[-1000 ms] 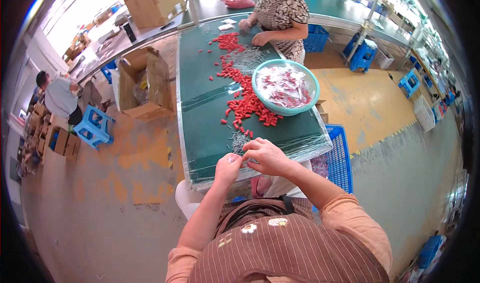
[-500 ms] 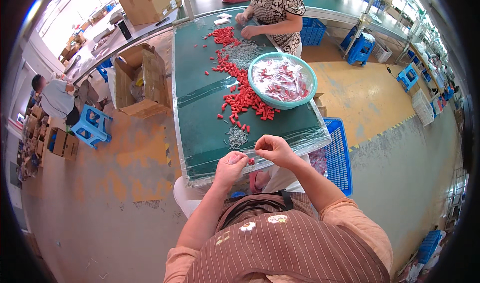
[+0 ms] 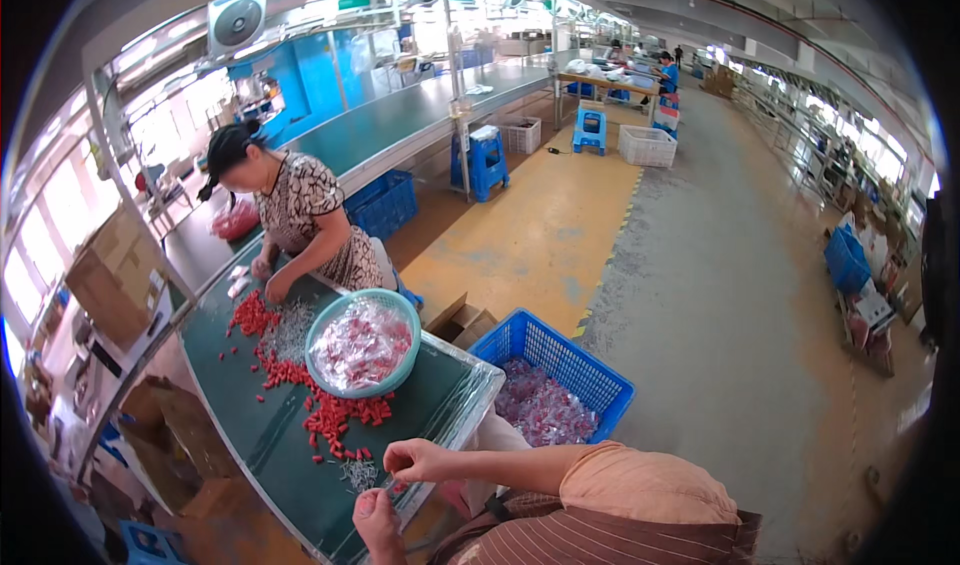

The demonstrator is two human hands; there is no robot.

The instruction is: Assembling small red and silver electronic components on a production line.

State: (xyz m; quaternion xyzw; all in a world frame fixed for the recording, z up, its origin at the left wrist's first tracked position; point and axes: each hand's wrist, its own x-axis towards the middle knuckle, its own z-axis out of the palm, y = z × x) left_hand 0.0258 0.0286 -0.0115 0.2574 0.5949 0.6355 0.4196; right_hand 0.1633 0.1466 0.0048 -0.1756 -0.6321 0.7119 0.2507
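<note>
My left hand (image 3: 378,521) is closed at the near edge of the green-topped table (image 3: 290,485); what its fingers hold, if anything, cannot be made out. Just above it my right hand (image 3: 418,459) has thumb and fingertips pinched together, and their contents are too small to tell. A small red plug (image 3: 400,486) shows between the hands; whether it is held or lying there is unclear. A little pile of grey screws (image 3: 359,474) lies beside my fingers. Farther up are loose red plastic plugs (image 3: 335,417) and a green basin (image 3: 408,370) heaped with clear packets (image 3: 360,343) containing red pieces.
Across the table a co-worker (image 3: 312,200) has both hands near more red plugs (image 3: 254,313) and screws (image 3: 290,330). A blue crate (image 3: 612,385) of clear packets stands right of the table. Cardboard boxes (image 3: 165,420) stand left. Blue stools (image 3: 590,127) are farther off.
The view has swung up and to the right, so the table and hands now appear lower left. My hands remain close together by the small screw pile.
</note>
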